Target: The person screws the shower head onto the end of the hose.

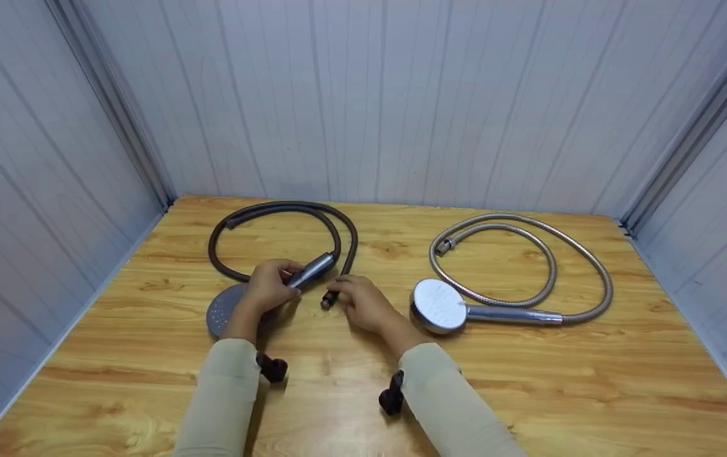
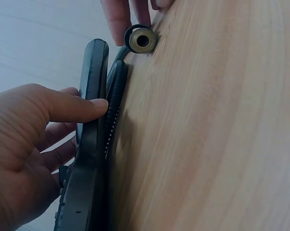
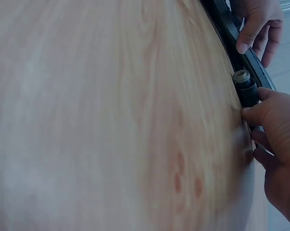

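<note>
A grey shower head [image 1: 223, 309] with a dotted spray face lies at the left of the wooden table. Its handle [image 1: 313, 269] points up and to the right, and my left hand [image 1: 266, 291] grips it near the head, thumb laid across it in the left wrist view. Dark hose [image 1: 213, 247] loops behind it. My right hand [image 1: 366, 306] pinches the hose's end fitting [image 3: 246, 89] between thumb and fingers, close beside the handle. In the left wrist view, the round brass-coloured opening of this fitting [image 2: 143, 40] faces the camera.
To the right lies a second shower head [image 1: 439, 304], white-faced with a chrome handle [image 1: 515, 315]. Its silver hose [image 1: 607, 285] coils behind it, with the loose end [image 1: 444, 246] inside the loop. Panelled walls [image 1: 376, 101] enclose the table [image 1: 338, 393] at the back and sides.
</note>
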Available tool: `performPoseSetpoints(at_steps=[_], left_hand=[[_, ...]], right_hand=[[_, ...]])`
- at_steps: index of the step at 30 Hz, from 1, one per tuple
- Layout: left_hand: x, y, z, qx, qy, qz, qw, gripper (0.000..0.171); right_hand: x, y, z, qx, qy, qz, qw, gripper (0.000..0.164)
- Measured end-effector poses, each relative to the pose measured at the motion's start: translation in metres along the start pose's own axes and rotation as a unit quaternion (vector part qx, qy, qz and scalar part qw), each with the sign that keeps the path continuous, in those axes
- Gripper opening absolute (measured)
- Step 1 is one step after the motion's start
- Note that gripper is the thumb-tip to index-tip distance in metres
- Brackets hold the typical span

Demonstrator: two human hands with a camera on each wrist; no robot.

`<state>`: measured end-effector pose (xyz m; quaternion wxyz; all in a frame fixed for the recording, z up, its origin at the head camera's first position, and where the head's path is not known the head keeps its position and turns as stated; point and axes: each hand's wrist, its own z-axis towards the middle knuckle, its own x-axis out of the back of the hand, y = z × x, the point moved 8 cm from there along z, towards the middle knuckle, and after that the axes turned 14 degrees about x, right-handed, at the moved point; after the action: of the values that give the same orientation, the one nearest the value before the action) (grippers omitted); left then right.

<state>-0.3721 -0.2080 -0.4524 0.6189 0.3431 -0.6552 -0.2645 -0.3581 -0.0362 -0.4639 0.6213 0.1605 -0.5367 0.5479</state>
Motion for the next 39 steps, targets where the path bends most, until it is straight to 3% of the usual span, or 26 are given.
performPoseSetpoints(at_steps=[10,24,28,33,39], left_hand=[[-0.002,0.002,-0.003,-0.008,-0.006,0.014,0.9999,0.039],[-0.005,0.007,-0.017,-0.030,-0.038,0.054,0.9974,0.042],[-0.007,0.007,-0.021,-0.024,-0.053,0.065,0.9962,0.043],[-0.011,0.009,-0.025,-0.040,-0.066,0.083,0.9936,0.044],[-0.013,0.011,-0.028,-0.057,-0.073,0.086,0.9919,0.042]], right_hand=[[0.008,-0.009,-0.004,0.025,0.002,-0.109,0.994,0.020],[0.009,-0.029,-0.015,0.121,-0.065,-0.135,0.981,0.010],[0.011,-0.027,-0.020,0.098,-0.079,-0.125,0.984,0.014],[0.010,-0.023,-0.025,0.064,-0.091,-0.083,0.990,0.019],[0.011,-0.019,-0.027,0.048,-0.067,-0.009,0.997,0.018]])
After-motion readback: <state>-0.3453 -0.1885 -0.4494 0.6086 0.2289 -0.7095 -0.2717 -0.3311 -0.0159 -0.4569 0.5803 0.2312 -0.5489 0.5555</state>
